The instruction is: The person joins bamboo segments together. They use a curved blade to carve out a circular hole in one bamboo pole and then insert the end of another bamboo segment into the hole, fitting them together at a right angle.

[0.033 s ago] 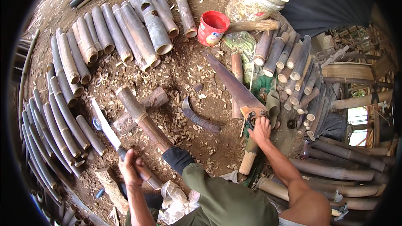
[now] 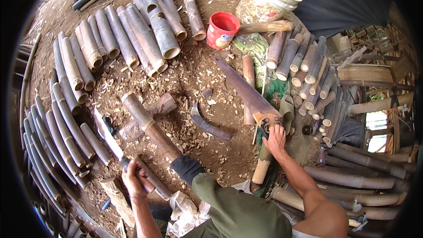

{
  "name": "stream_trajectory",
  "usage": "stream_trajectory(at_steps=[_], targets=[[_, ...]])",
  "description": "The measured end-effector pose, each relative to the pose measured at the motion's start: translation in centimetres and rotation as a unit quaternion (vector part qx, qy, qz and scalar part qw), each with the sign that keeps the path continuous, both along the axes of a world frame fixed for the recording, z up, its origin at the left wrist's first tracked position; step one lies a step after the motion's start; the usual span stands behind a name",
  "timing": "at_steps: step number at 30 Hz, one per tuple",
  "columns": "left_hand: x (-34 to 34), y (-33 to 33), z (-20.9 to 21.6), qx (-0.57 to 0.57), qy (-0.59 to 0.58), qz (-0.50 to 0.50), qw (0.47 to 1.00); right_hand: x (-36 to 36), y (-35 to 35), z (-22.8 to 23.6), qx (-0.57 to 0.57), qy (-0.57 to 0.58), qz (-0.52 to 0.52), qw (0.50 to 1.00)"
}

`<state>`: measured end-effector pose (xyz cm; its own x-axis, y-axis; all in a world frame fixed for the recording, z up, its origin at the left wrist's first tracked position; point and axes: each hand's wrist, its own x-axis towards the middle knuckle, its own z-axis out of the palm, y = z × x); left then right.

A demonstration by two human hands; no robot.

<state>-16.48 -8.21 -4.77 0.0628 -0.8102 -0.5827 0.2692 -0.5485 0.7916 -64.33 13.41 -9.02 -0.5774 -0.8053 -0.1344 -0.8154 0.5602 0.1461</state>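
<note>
My left hand (image 2: 135, 180) is closed round the handle of a long knife (image 2: 113, 143), its pale blade slanting up and to the left. Beside that hand, a short bamboo piece (image 2: 155, 180) lies on the ground. My right hand (image 2: 276, 139) grips the handle of a handsaw (image 2: 247, 91), whose toothed blade runs away to the upper left. Between the two hands a thicker bamboo length (image 2: 147, 121) rests across a short log (image 2: 164, 105), its near end against my dark-covered leg. A curved sickle-like blade with a dark handle (image 2: 210, 125) lies on the dirt.
Rows of cut bamboo tubes (image 2: 125, 39) line the left and far side. A red bucket (image 2: 222, 31) and a larger white bucket (image 2: 266, 0) stand at the back. Stacked bamboo (image 2: 304, 61) lies at the right. Wood chips cover the ground; a plastic bag (image 2: 183, 213) is near my legs.
My left hand and the knife have shifted slightly left and down. My right hand stays on the saw handle.
</note>
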Motion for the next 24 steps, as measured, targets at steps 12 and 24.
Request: stream_trajectory(at_steps=[12,24], targets=[[2.7,0.5,-1.0,0.009,0.018,0.073,0.997,9.6,-5.1,-5.2,-0.199,-0.153,0.113,0.961],[6.6,0.6,-3.2,-0.033,0.033,0.13,0.99,5.3,5.3,-5.1,-0.172,-0.089,-0.286,0.939]])
